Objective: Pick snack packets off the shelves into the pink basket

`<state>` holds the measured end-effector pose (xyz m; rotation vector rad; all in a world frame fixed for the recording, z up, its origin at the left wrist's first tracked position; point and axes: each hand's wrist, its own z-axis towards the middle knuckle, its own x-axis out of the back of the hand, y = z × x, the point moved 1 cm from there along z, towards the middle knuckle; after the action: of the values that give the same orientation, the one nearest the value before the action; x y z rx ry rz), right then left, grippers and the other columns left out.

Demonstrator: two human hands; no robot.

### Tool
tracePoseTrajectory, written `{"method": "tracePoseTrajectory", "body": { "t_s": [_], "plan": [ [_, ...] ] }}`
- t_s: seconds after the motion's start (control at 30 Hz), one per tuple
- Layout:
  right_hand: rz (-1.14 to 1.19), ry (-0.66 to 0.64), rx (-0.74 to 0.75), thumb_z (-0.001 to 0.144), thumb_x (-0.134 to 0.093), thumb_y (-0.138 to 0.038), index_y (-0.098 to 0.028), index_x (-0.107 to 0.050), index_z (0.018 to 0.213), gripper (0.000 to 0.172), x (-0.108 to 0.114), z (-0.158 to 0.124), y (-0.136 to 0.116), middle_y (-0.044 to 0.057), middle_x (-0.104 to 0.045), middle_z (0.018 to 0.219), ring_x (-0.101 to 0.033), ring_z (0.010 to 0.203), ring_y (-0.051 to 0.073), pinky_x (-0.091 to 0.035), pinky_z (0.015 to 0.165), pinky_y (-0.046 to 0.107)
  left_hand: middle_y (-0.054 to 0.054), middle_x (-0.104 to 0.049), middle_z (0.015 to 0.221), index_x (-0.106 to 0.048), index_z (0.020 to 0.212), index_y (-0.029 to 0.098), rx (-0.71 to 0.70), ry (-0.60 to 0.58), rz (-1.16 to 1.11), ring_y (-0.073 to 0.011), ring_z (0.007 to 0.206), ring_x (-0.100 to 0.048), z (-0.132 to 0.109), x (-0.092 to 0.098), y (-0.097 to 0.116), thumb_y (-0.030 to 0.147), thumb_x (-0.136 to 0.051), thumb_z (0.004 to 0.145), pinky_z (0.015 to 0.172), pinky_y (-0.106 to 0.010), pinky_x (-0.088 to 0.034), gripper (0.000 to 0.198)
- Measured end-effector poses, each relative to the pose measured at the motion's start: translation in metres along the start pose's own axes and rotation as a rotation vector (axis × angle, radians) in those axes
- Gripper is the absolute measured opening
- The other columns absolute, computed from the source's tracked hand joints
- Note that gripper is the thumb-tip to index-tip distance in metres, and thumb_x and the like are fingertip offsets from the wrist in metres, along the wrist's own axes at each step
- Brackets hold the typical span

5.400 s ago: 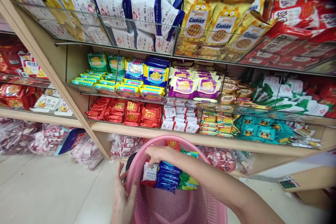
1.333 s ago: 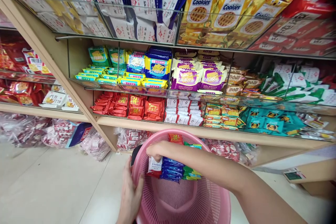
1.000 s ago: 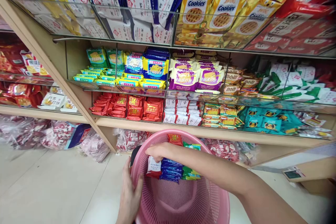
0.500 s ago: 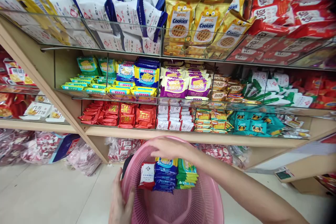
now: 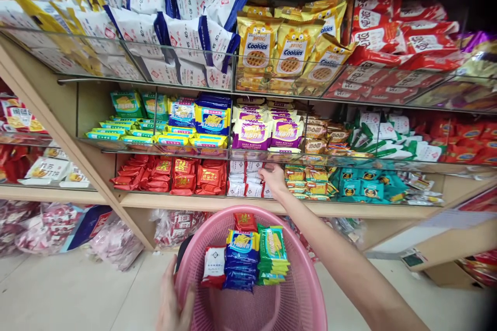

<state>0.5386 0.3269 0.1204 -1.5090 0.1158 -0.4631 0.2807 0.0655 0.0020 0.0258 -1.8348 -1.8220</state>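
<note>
A pink mesh basket (image 5: 306, 279) is below the shelves, with my left hand (image 5: 174, 297) around its left rim. Inside it lie a red packet (image 5: 245, 222), a stack of blue soda biscuit packets (image 5: 241, 258), green packets (image 5: 273, 251) and a white-and-red packet (image 5: 214, 264). Reaching over the basket, my right hand (image 5: 273, 178) is at the lowest shelf, its bent fingers at the small white packets (image 5: 253, 189). Whether those fingers hold a packet is too small to tell.
Red packets (image 5: 183, 176) lie left of the white ones, orange-green packets (image 5: 306, 181) and teal packets (image 5: 361, 186) to the right. Glass-fronted shelves above hold purple biscuits (image 5: 252, 132) and yellow cookies (image 5: 293, 51). Bagged goods (image 5: 116, 240) sit on the floor.
My right hand has moved from over the basket up to the white packets on the shelf. A red packet now shows at the back inside the basket. The view has shifted slightly.
</note>
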Motion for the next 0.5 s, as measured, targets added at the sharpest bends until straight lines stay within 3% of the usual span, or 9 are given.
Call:
{"method": "tracePoseTrajectory", "body": {
  "t_s": [0.1, 0.23, 0.37, 0.5],
  "plan": [
    [-0.024, 0.02, -0.018, 0.064, -0.064, -0.03, -0.011, -0.057, 0.102, 0.043, -0.0055, 0.0032, -0.0028, 0.009, -0.07, 0.081, -0.066, 0.062, 0.018, -0.052, 0.057, 0.028, -0.015, -0.04, 0.143, -0.022, 0.144, 0.021, -0.023, -0.022, 0.026, -0.0322, 0.132, -0.039, 0.0014, 0.0013, -0.0024, 0.044, -0.051, 0.086, 0.111, -0.053, -0.031, 0.068],
    [-0.082, 0.009, 0.008, 0.064, -0.065, -0.034, -0.011, -0.063, 0.087, 0.033, -0.0083, 0.0046, -0.0036, 0.008, -0.07, 0.069, -0.063, 0.058, 0.018, -0.049, 0.055, 0.029, -0.016, -0.035, 0.145, -0.019, 0.143, 0.02, -0.048, -0.044, 0.074, -0.0312, 0.134, -0.037, 0.0045, 0.0013, -0.0056, 0.044, -0.046, 0.088, 0.112, -0.052, -0.031, 0.066],
    [-0.183, 0.013, 0.072, 0.064, -0.065, -0.039, -0.012, -0.065, 0.079, 0.031, -0.0084, 0.0075, -0.0016, 0.009, -0.07, 0.068, -0.063, 0.061, 0.021, -0.048, 0.058, 0.03, -0.016, -0.036, 0.144, -0.021, 0.142, 0.019, -0.059, -0.049, 0.093, -0.0309, 0.133, -0.038, 0.0053, 0.0003, -0.0049, 0.044, -0.044, 0.089, 0.112, -0.052, -0.031, 0.063],
    [-0.298, 0.015, 0.177, 0.067, -0.064, -0.039, -0.013, -0.067, 0.08, 0.03, -0.0053, 0.0086, -0.0034, 0.012, -0.072, 0.081, -0.065, 0.075, 0.023, -0.049, 0.069, 0.032, -0.016, -0.036, 0.144, -0.021, 0.142, 0.019, -0.046, -0.044, 0.088, -0.0312, 0.134, -0.037, 0.0035, 0.001, -0.003, 0.044, -0.045, 0.088, 0.112, -0.051, -0.031, 0.065]
  ]
}}
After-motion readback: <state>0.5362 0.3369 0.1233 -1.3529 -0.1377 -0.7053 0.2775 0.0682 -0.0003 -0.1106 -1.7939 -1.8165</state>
